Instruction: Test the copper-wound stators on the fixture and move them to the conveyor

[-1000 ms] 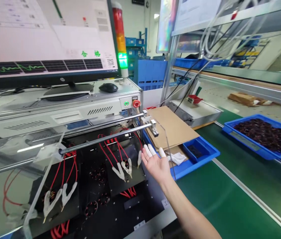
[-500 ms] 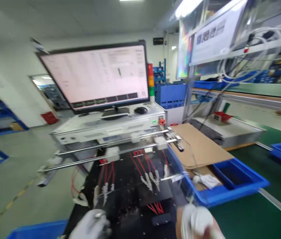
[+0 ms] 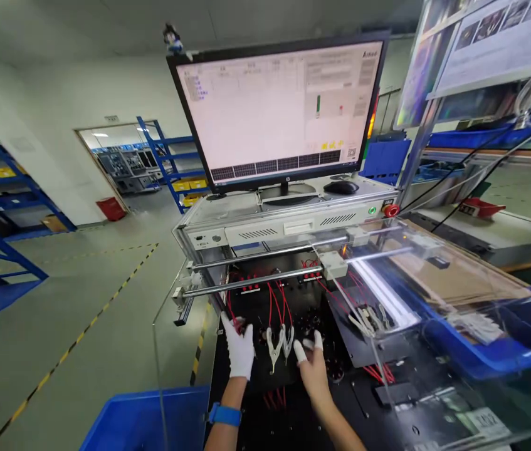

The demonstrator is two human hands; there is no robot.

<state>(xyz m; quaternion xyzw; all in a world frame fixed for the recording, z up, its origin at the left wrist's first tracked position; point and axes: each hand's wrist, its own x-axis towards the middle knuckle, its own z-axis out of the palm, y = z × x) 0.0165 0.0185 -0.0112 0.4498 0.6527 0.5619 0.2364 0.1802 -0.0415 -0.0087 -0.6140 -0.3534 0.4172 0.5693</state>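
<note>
My left hand (image 3: 238, 351), in a white glove above a blue wristband (image 3: 225, 414), reaches over the black panel (image 3: 269, 432) at its left side. Its thumb and forefinger are apart, with red wires (image 3: 229, 304) running down beside them. My right hand (image 3: 315, 373) has white coverings on its fingertips. Its fingers are spread near a cluster of small dark parts (image 3: 311, 321); I see nothing held in it. Between both hands lie pale alligator clips (image 3: 280, 343) on red leads (image 3: 278, 300). More clips (image 3: 371, 319) lie on a raised dark plate (image 3: 354, 347) to the right.
A monitor (image 3: 284, 113) and a mouse (image 3: 341, 187) stand on a white cabinet (image 3: 256, 233) with a red knob (image 3: 391, 210). Metal rods (image 3: 256, 283) cross above the panel. A clear sheet (image 3: 448, 388) lies at right. Blue bins flank the bench, one at left (image 3: 152, 407).
The view has swung left and become sharper. Both hands have moved forward over the panel, beside the middle clips. The clear sheet now shows over the right side.
</note>
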